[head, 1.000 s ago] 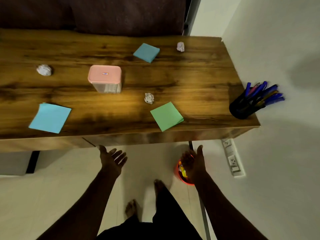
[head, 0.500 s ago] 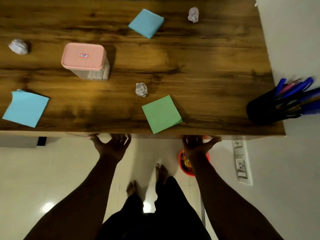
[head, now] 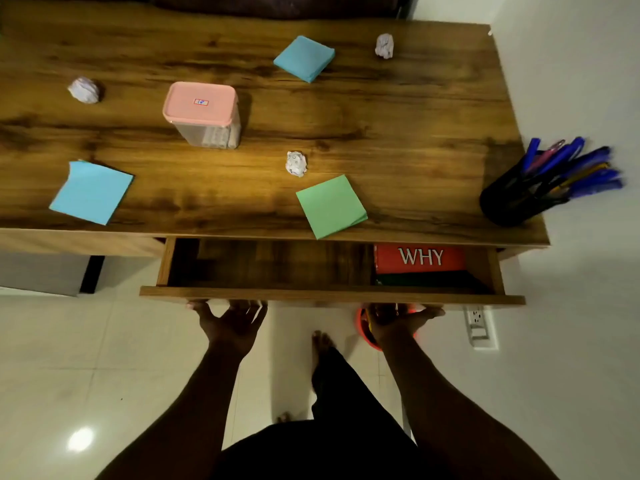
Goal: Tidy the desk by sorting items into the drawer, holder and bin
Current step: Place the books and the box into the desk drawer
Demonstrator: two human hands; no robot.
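Drawer (head: 332,295) had come out since before, left hand (head: 235,322) and right hand (head: 398,320) gripping under its front, red book (head: 419,259) inside.

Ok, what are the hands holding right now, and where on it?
Both the left hand and right hand hold the drawer by its front panel's lower edge.
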